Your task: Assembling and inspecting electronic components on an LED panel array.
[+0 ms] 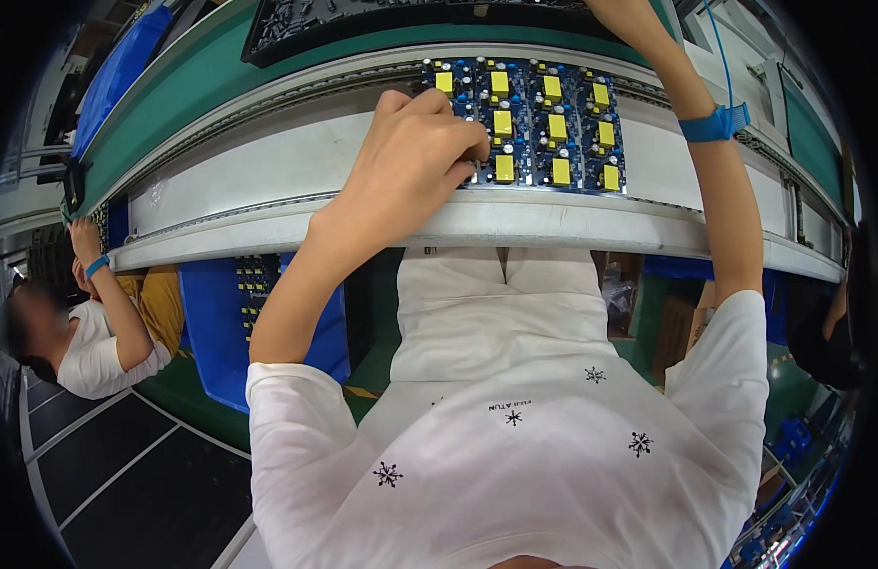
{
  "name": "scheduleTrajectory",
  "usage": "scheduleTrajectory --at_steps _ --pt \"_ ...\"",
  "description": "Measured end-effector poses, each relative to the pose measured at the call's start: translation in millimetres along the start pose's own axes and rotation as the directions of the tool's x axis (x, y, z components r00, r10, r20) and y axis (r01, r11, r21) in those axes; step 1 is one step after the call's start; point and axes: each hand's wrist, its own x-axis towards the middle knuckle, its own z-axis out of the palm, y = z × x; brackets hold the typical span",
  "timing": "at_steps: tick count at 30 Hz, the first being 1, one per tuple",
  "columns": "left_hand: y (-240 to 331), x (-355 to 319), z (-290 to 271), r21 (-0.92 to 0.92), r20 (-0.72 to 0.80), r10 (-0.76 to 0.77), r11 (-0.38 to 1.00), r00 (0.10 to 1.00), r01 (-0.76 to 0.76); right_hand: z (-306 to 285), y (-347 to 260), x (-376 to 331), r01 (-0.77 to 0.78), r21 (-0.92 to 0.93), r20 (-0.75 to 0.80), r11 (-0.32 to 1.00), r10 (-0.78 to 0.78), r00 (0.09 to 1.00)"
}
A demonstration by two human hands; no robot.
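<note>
A panel of dark blue circuit boards lies on the conveyor, carrying several yellow block components, small cylinders and other parts. Over its left side, my left hand has curled fingers, with thumb and fingertips down among the components. Whatever is between those fingertips is too small or hidden to name. My right hand reaches past the far side of the panel beside a black tray, and its fingers are cut off by the upper edge. Around my right wrist is a blue wrist strap with a thin cord.
The conveyor's metal front rail runs between my body and the panel. Small dark parts lie in the black tray. Below the rail at left, a blue bin holds more boards. Another person works at the far left.
</note>
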Motion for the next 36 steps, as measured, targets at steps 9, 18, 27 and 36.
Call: scheduleTrajectory --at_steps 9,18,27,36 --pt "-23 7 -3 -0.051 -0.096 0.067 0.996 0.993 -0.072 -18 -42 -51 -0.286 0.33 0.405 0.9 0.139 0.904" --pt "-178 116 -9 -0.015 -0.286 -0.163 0.986 0.944 0.166 -21 -64 -67 -0.346 0.466 0.559 0.815 0.032 0.828" --pt "-180 144 2 0.012 -0.155 -0.141 0.989 0.978 0.145 -10 -62 -62 -0.265 0.371 0.495 0.89 0.052 0.867" --pt "-152 138 -5 0.212 -0.181 -0.241 0.937 0.954 0.277 10 -69 -56 0.056 0.084 0.433 0.995 -0.087 0.897"
